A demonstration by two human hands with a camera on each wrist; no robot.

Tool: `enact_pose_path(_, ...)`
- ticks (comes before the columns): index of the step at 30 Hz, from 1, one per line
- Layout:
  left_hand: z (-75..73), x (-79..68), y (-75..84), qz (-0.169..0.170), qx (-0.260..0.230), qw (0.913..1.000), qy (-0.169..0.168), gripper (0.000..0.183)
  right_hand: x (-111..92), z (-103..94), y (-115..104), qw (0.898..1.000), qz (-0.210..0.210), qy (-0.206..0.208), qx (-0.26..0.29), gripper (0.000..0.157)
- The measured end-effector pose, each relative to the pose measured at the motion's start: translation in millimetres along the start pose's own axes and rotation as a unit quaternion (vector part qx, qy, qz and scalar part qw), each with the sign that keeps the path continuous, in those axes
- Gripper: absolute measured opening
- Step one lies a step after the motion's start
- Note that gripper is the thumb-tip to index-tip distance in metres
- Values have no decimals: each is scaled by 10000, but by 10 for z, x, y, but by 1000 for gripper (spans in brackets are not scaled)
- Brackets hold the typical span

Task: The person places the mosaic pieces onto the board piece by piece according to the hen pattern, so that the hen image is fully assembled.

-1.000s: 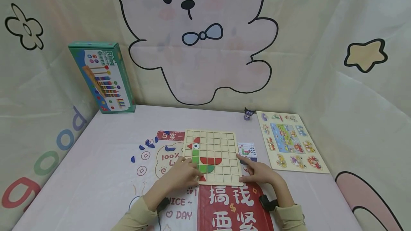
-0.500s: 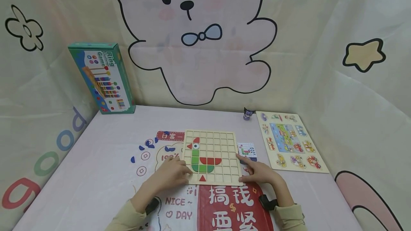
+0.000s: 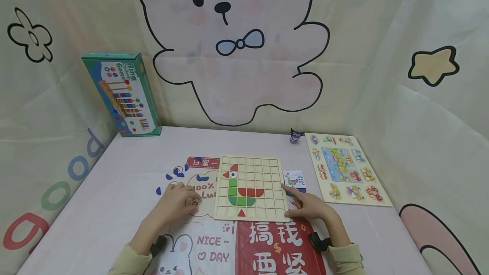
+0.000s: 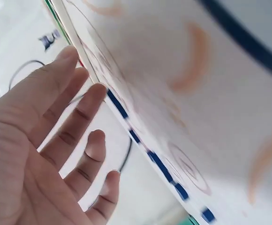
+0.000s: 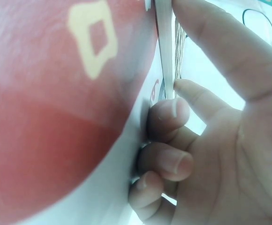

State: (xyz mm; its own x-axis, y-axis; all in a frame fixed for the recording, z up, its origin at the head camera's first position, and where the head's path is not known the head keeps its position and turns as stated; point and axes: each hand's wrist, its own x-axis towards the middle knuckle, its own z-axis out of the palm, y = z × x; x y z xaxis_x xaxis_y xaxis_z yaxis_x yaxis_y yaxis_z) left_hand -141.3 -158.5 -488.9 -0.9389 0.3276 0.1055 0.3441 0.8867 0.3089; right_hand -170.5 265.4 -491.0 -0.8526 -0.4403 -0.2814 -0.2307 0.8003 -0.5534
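Pale curtain w/ a big bear print up back, white tablecloth below, and I'm watching remotely. Grid board sits mid-table, flat; birdlike figure on its L half: red pieces, green pieces, eye piece, plus red triangle just under the green.

Big change: L hand, over the figure's lower corner 1 sec ago, is now off the board, out left near the blue pieces. That rounded green corner's uncovered, so I'd judge the piece there is seated and the L side is free to work again. L hand's let go: fingers loosely bent, nothing in the palm; can't tell if any tip touches cloth.

R hand hasn't budged: index finger and thumb against the board's R edge, other fingers tucked, pressing rather than gripping, prob. steadying.

Edges: pattern card is tight to the R side, picture board beyond it, so R is cramped. Far side's got more room, cloth running back to toy figure and green box. L approx. OK, but watch those scattered blues.
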Motion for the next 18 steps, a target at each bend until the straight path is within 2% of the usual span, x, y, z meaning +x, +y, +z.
enact_pose_path(3,-35,-41,-120,-212,84,9997,8,16,1,4,2,10000,31,-3,26,87)
enact_pose_path(10,-132,-116,-409,-400,305,9986,182,19,8,14,17,10000,62,23,36,87)
enact_pose_path(18,-260,-179,-633,-786,430,9958,182,25,4,16,17,10000,59,21,62,87)
